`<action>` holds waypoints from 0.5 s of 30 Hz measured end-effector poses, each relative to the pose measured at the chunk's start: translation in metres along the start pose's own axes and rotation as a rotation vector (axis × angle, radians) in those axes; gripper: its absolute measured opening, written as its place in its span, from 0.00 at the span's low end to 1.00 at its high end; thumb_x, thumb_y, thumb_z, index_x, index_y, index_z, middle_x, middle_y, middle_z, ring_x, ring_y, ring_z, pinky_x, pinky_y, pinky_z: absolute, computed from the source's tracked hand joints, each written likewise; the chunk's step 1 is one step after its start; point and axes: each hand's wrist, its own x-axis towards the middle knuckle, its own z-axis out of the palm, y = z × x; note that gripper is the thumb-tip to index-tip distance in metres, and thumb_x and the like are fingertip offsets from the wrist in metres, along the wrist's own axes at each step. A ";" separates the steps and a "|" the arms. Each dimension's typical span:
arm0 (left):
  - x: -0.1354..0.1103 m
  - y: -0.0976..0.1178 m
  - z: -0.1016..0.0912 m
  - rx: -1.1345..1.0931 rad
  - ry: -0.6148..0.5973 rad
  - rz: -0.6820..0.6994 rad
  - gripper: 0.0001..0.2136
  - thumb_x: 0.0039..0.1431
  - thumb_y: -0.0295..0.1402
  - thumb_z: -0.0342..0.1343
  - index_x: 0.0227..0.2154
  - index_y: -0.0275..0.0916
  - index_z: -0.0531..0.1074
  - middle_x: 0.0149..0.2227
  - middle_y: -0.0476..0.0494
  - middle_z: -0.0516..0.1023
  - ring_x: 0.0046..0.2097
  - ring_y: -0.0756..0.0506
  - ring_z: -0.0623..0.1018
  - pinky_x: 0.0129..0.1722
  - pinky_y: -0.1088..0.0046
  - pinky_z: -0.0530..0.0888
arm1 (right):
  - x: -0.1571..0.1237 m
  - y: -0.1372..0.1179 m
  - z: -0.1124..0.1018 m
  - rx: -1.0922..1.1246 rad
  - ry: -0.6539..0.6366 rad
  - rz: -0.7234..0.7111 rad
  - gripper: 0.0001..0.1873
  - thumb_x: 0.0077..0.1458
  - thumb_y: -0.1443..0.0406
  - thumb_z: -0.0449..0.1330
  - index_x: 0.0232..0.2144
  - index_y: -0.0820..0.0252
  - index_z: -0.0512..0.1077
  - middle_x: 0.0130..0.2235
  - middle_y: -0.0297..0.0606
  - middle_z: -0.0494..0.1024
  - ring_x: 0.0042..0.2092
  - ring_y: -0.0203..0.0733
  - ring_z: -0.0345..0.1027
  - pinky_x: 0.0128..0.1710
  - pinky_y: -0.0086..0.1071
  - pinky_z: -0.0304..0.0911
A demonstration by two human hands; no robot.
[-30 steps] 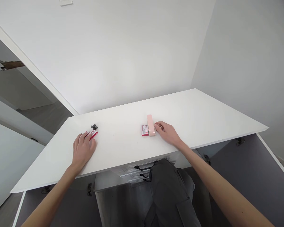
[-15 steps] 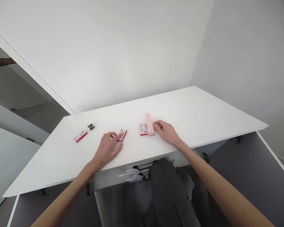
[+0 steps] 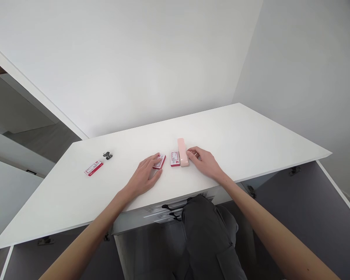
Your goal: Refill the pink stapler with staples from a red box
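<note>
My left hand [image 3: 144,177] lies on the white table with its fingers and thumb around a small red-and-white box [image 3: 160,161]. Part of that box is hidden under the fingers. A second red-and-white box [image 3: 175,159] lies just right of it, close along the left side of a pink stapler [image 3: 182,152]. My right hand [image 3: 203,160] is at the stapler's right side, fingers curled in and their tips against it. Farther left on the table are a third red-and-white box [image 3: 93,168] and a small black object [image 3: 107,155], whose kind I cannot make out.
The white tabletop [image 3: 221,132] meets a plain wall [image 3: 157,70] at the back. Below its front edge are drawers with black handles [image 3: 175,210] and open cabinet doors. My knee [image 3: 207,229] is under the edge.
My left hand has slid its box to the right, nearer the box beside the stapler. The right hand stays at the stapler. The view has shifted slightly.
</note>
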 end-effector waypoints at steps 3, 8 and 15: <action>0.007 0.005 0.003 0.035 0.035 0.035 0.23 0.75 0.45 0.48 0.67 0.44 0.62 0.76 0.40 0.58 0.76 0.37 0.58 0.72 0.48 0.62 | 0.000 0.000 0.000 -0.002 -0.002 0.002 0.19 0.69 0.49 0.53 0.49 0.51 0.76 0.49 0.35 0.84 0.45 0.45 0.76 0.45 0.39 0.66; 0.031 0.026 0.010 0.113 -0.098 0.226 0.26 0.77 0.44 0.43 0.74 0.50 0.55 0.77 0.47 0.55 0.78 0.40 0.51 0.77 0.49 0.52 | 0.000 0.000 0.000 0.000 0.005 -0.009 0.19 0.69 0.49 0.53 0.49 0.52 0.76 0.48 0.37 0.84 0.46 0.46 0.76 0.47 0.40 0.66; 0.005 -0.005 -0.007 0.232 -0.105 0.035 0.27 0.77 0.46 0.39 0.74 0.48 0.57 0.76 0.47 0.57 0.77 0.40 0.55 0.76 0.51 0.54 | -0.001 0.000 -0.001 -0.009 -0.005 0.001 0.21 0.69 0.47 0.52 0.49 0.51 0.75 0.49 0.37 0.83 0.45 0.45 0.76 0.47 0.40 0.67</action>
